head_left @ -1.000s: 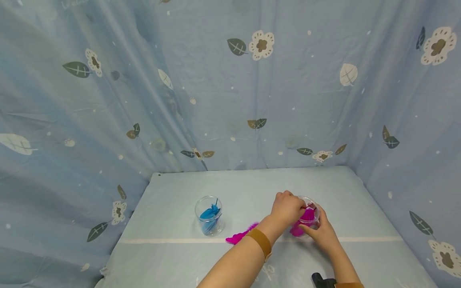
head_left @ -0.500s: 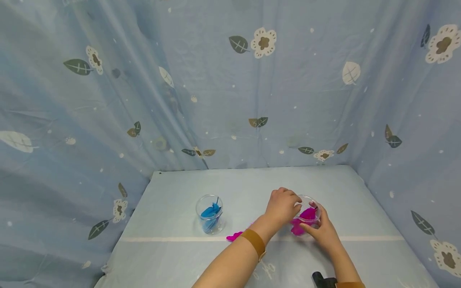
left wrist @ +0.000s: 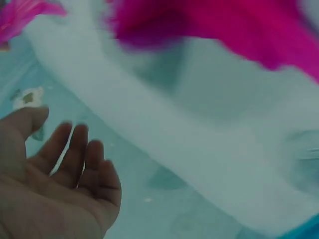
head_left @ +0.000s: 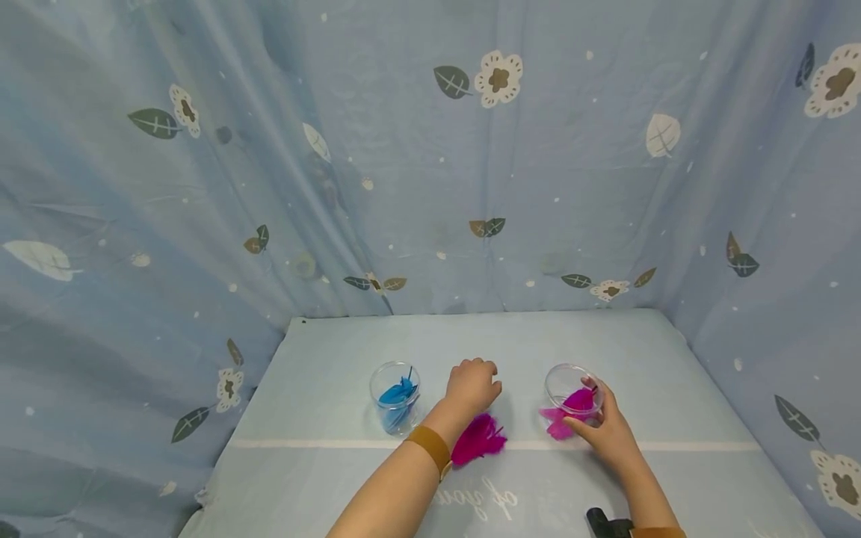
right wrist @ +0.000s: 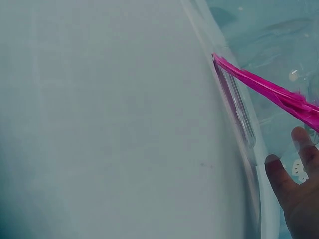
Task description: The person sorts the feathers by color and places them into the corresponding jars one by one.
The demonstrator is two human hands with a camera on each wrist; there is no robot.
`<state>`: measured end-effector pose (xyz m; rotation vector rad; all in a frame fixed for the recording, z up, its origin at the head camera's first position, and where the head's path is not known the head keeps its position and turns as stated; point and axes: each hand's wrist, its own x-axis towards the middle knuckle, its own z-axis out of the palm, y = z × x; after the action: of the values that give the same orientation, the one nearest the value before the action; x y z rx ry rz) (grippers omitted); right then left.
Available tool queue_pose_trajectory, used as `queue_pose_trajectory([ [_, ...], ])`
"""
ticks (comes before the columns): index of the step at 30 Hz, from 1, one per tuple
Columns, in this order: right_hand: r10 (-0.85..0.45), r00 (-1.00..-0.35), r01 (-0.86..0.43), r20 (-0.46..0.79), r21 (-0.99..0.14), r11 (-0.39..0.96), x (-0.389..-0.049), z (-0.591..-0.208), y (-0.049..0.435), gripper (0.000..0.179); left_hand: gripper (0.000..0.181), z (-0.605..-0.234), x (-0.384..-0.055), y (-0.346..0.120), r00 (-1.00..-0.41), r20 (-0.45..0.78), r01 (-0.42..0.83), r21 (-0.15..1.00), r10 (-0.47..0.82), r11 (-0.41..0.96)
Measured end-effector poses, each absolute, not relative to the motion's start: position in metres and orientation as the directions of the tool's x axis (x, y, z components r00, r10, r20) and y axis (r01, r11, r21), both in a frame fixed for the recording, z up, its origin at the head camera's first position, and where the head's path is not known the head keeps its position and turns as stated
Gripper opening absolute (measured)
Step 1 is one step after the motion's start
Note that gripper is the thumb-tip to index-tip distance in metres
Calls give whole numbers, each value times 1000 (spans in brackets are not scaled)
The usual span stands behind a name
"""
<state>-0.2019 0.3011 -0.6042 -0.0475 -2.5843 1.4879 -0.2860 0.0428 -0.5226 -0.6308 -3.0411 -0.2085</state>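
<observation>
The first clear cup of two contains blue feathers; your left hand hangs, loosely bent, near one magenta bunch; your right hand grips the second clear cup, with magenta feathers. Pale surface, blue flowered curtain.

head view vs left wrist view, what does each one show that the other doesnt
Only the head view: the right hand holding a clear cup, the brown band on the left arm, and the lettering on the table.

Only the left wrist view: the palm side of the left hand, its fingers loosely bent.

Both: that hand, pink feathers, the flower-printed cloth, and something blue, just a blurred corner in the wrist view.
</observation>
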Motion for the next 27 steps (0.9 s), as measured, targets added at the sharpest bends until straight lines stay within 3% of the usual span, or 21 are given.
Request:
queue_pose_trajectory([
  [6, 108, -987, -46, 115, -865, 499, -200, -603, 301, 99, 22, -537, -279, 21, -915, -149, 334, 236, 374, 912],
  [10, 105, -987, -55, 123, -867, 496, -200, -604, 301, 98, 22, -542, -271, 14, -903, -209, 310, 285, 375, 907],
  [16, 103, -987, -56, 122, -868, 494, -201, -605, 301, 98, 24, -555, -265, 11, -898, -211, 313, 308, 385, 898],
  [27, 109, -988, -41, 110, -865, 500, -202, -605, 302, 99, 10, -573, -268, 5, -897, -144, 363, 300, 418, 882],
])
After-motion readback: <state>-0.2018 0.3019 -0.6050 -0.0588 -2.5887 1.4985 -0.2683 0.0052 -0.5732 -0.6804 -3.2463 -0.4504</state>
